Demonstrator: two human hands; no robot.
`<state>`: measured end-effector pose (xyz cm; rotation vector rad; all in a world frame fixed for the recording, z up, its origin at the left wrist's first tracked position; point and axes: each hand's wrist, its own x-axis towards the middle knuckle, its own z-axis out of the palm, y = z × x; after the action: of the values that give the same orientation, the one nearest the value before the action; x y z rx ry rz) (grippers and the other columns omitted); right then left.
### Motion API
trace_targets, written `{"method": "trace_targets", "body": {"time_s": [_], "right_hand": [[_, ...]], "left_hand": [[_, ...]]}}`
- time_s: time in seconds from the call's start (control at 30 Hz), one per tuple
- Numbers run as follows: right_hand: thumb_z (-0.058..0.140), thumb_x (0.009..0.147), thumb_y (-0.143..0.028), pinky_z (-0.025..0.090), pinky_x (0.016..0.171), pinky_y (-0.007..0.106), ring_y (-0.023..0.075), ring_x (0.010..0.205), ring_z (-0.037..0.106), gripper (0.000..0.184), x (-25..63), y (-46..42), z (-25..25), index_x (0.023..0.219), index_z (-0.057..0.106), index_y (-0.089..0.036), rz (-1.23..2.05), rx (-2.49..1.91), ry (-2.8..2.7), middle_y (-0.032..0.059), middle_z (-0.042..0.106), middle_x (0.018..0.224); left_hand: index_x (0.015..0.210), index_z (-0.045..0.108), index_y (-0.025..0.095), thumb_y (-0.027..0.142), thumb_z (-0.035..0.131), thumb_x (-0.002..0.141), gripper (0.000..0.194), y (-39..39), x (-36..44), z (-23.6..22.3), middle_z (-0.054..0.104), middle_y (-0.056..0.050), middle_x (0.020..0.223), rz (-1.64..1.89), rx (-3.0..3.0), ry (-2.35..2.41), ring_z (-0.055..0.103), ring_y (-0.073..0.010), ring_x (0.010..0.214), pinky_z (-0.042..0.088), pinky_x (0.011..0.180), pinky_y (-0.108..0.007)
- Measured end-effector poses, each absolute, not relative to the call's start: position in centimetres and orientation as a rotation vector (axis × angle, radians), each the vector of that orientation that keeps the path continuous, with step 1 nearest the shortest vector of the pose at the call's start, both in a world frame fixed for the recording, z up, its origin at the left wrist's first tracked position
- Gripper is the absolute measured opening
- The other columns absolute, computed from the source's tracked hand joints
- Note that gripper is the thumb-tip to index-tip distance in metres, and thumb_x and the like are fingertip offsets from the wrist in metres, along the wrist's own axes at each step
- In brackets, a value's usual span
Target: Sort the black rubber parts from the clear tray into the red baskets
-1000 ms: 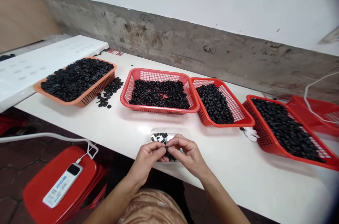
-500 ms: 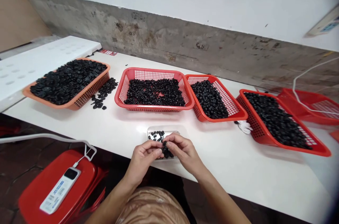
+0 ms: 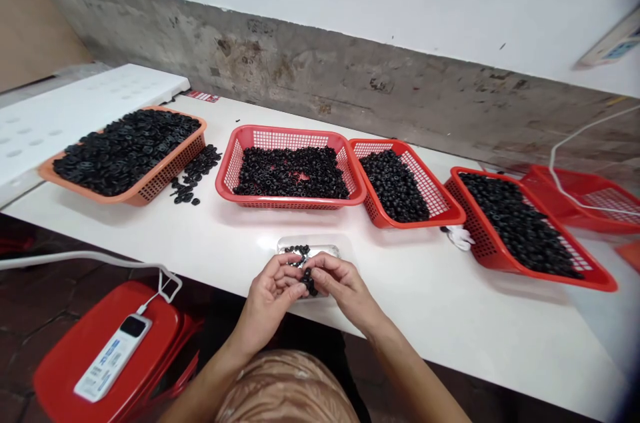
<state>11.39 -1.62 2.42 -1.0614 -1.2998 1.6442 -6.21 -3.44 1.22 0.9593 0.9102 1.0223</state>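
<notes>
Both hands meet over a shallow clear tray [image 3: 325,241] near the table's front edge. My right hand [image 3: 347,286] is closed, thumb and forefinger pinching a small black part [image 3: 307,272]. Facing it, my left hand [image 3: 273,293] has its fingers curled and its thumb close to that part; whatever lies between its fingertips is too small to make out. More black pieces [image 3: 299,249], some ring-like, lie in the far side of the tray. Others show dark below the fingertips, partly hidden by the hands.
Behind the tray stands a red basket [image 3: 290,201] of small black rings. Two more red baskets [image 3: 440,217] [image 3: 525,276] sit to the right, an orange basket [image 3: 135,196] at left. Loose black pieces [image 3: 197,166] lie beside it. A power bank [image 3: 115,356] rests on a red stool [image 3: 60,356].
The fingertips have parted slightly, and the left fingers have opened a little. The black part between the hands sits slightly further left. The baskets have not moved on the table.
</notes>
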Motion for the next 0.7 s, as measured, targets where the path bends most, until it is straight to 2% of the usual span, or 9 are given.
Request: {"method": "trace_targets", "body": {"time_s": [0.1, 0.2, 0.3, 0.4, 0.5, 0.6, 0.7], "right_hand": [[0.063, 0.089, -0.050, 0.027, 0.054, 0.023, 0.0093, 0.058, 0.035, 0.031, 11.5, -1.6, 2.3, 0.096, 0.065, -0.019, 1.621, -1.053, -1.342, -0.0042, 0.042, 0.069], [0.060, 0.092, -0.047, 0.036, 0.058, 0.023, 0.0107, 0.064, 0.044, 0.028, 11.7, -1.6, 2.3, 0.096, 0.067, -0.019, 1.523, -1.066, -1.466, -0.0007, 0.051, 0.079], [0.055, 0.097, -0.039, 0.044, 0.067, 0.025, 0.0134, 0.074, 0.053, 0.023, 11.8, -1.7, 2.6, 0.099, 0.067, -0.020, 1.391, -1.088, -1.604, 0.0017, 0.057, 0.086], [0.051, 0.099, -0.029, 0.047, 0.078, 0.028, 0.0156, 0.084, 0.058, 0.018, 11.8, -1.9, 2.9, 0.102, 0.068, -0.022, 1.156, -1.075, -1.773, 0.0030, 0.061, 0.091], [0.047, 0.101, -0.022, 0.049, 0.082, 0.030, 0.0171, 0.092, 0.061, 0.023, 11.7, -2.4, 3.0, 0.113, 0.065, -0.024, 0.910, -1.024, -1.926, 0.0054, 0.063, 0.098], [0.054, 0.098, -0.027, 0.049, 0.087, 0.036, 0.0214, 0.104, 0.061, 0.033, 11.8, -2.9, 2.7, 0.131, 0.056, -0.024, 0.642, -1.025, -2.148, 0.0105, 0.062, 0.116], [0.058, 0.096, -0.025, 0.048, 0.086, 0.038, 0.0231, 0.104, 0.063, 0.038, 11.7, -3.0, 2.2, 0.133, 0.053, -0.020, 0.323, -1.024, -2.273, 0.0128, 0.065, 0.116]], "left_hand": [[0.121, 0.056, 0.022, 0.024, 0.069, 0.086, 0.037, -3.5, -6.3, 1.1, 0.067, -0.001, 0.093, 1.014, 0.989, 0.911, 0.067, -0.0148, 0.081, 0.052, 0.081, -0.028], [0.122, 0.055, 0.022, 0.025, 0.068, 0.087, 0.038, -3.5, -6.4, 1.1, 0.066, -0.002, 0.094, 1.009, 1.013, 0.931, 0.067, -0.0156, 0.080, 0.052, 0.081, -0.029], [0.122, 0.054, 0.022, 0.025, 0.068, 0.087, 0.038, -3.4, -6.5, 1.2, 0.066, -0.002, 0.094, 1.010, 1.013, 0.940, 0.067, -0.0153, 0.080, 0.052, 0.080, -0.029], [0.120, 0.055, 0.022, 0.026, 0.069, 0.086, 0.037, -3.3, -6.5, 1.4, 0.064, -0.001, 0.092, 1.011, 0.973, 0.922, 0.066, -0.0143, 0.078, 0.052, 0.079, -0.028], [0.119, 0.056, 0.022, 0.027, 0.071, 0.084, 0.038, -3.3, -6.6, 1.4, 0.063, 0.000, 0.089, 1.010, 0.909, 0.891, 0.065, -0.0133, 0.075, 0.051, 0.076, -0.027], [0.119, 0.057, 0.022, 0.025, 0.072, 0.084, 0.039, -3.2, -6.8, 1.3, 0.064, 0.000, 0.088, 1.022, 0.897, 0.897, 0.061, -0.0124, 0.075, 0.048, 0.075, -0.024], [0.119, 0.058, 0.021, 0.025, 0.074, 0.082, 0.040, -3.2, -6.7, 1.2, 0.066, 0.000, 0.085, 1.032, 0.916, 0.922, 0.059, -0.0136, 0.079, 0.046, 0.076, -0.023]]}}
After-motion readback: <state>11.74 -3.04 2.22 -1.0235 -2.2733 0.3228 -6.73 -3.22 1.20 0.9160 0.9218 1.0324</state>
